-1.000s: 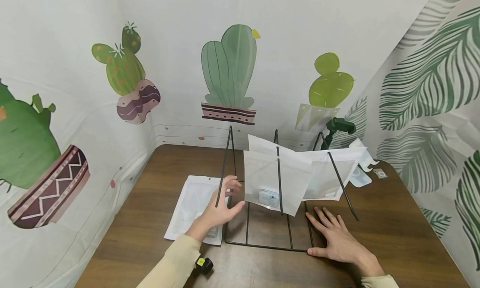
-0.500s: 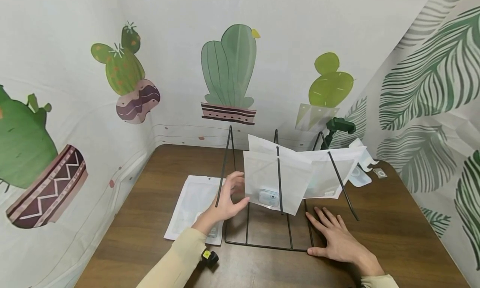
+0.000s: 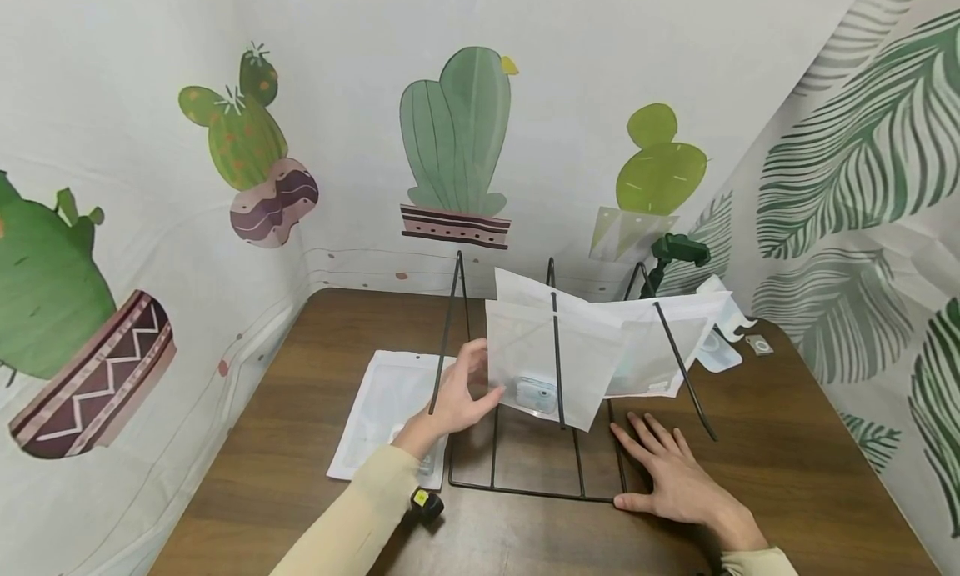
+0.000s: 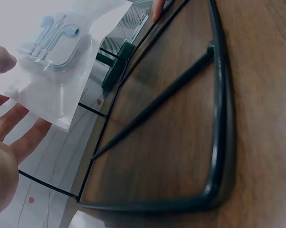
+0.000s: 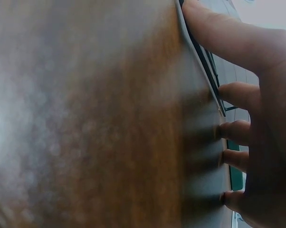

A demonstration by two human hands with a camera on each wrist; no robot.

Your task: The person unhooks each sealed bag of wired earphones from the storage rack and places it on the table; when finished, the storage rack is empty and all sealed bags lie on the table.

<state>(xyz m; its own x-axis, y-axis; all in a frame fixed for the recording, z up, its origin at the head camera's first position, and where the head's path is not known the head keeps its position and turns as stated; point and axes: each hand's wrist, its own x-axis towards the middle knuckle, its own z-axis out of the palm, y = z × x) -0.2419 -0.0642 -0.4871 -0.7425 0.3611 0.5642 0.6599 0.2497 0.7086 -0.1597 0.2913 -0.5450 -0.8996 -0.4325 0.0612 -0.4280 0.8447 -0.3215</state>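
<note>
My left hand [image 3: 461, 399] is at the nine o'clock side of a black wire rack [image 3: 557, 351], spread wide, taking twelve as straight away from me and the rack as the middle of the clock. Its thumb is in front of the left edge of a white packet [image 3: 517, 347] and the other fingers reach behind that edge; I cannot tell how firmly, if at all, they touch it. The packet sits tilted in the rack, one rod running down its front, and a clear case of earphones [image 4: 55, 42] shows near its bottom edge.

My right hand [image 3: 667, 480] lies at four o'clock, palm down on the table [image 3: 780, 468], fingers fanned and holding nothing, the thumb against the rack's near right corner.

At two o'clock, a second packet [image 3: 648, 343] leans in the rack, partly behind the first. Out at nine, a third packet [image 3: 386, 397] lies flat on the table, partly hidden under my left wrist. A green clamp [image 3: 678, 249] stands between one and two o'clock. Just short of three, a pale blue card [image 3: 718, 357] and a small tag [image 3: 760, 345] lie near the table's edge. Beyond, at twelve, hangs a cloth [image 3: 570, 142] printed with cacti.
</note>
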